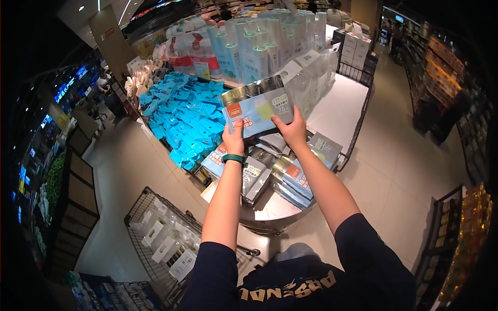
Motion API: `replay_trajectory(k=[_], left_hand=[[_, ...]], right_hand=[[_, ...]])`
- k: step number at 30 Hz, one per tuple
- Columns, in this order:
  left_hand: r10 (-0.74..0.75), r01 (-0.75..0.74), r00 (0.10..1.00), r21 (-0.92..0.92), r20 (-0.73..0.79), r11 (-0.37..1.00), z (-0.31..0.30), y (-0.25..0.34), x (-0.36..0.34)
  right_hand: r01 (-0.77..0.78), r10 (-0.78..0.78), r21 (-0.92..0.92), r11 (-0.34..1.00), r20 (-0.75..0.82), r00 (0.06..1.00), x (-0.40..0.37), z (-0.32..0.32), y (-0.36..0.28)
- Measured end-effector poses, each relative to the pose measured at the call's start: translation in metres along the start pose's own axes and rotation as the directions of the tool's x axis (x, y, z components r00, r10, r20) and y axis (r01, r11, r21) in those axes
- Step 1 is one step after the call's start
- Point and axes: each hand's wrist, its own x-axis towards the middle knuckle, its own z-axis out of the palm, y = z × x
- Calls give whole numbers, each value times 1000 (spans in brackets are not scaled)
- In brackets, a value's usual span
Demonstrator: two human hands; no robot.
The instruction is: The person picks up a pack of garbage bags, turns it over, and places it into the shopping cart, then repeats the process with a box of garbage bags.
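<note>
Both of my hands grip a pack of garbage bag rolls (259,106) with a blue and grey label and gold and black rolls along its top. My left hand (234,139) holds its lower left side, thumb on the front. At its lower right corner is my right hand (292,129), thumb also on the label. Beneath the held pack, similar packs (295,179) lie stacked on the round end of a display table (259,210). Another pack (254,176) lies between my forearms, partly hidden by them. The fingers behind the held pack are hidden.
Blue packets (181,114) are heaped left of the packs. Tall clear-wrapped rolls (254,52) stand behind them. A wire shopping cart (155,228) with clear packages stands at the lower left. A black wire rack (358,78) edges the table's right side. Shelves (441,67) line the right aisle.
</note>
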Motion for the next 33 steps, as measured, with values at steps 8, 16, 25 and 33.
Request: replay_trajectory(k=[8, 16, 25, 33], left_hand=[[-72, 70, 996, 28, 57, 997, 11, 21, -11], [-113, 113, 993, 25, 28, 993, 11, 20, -7], [-122, 120, 992, 53, 39, 991, 10, 21, -7], [-166, 163, 985, 68, 38, 984, 12, 28, -10]], right_hand=[[-4, 3, -17, 1000, -16, 1000, 0, 2, -1], [-18, 18, -2, 1000, -16, 1000, 1, 3, 1], [-15, 14, -9, 1000, -27, 1000, 0, 2, -2], [-21, 20, -19, 1000, -21, 1000, 0, 1, -4]])
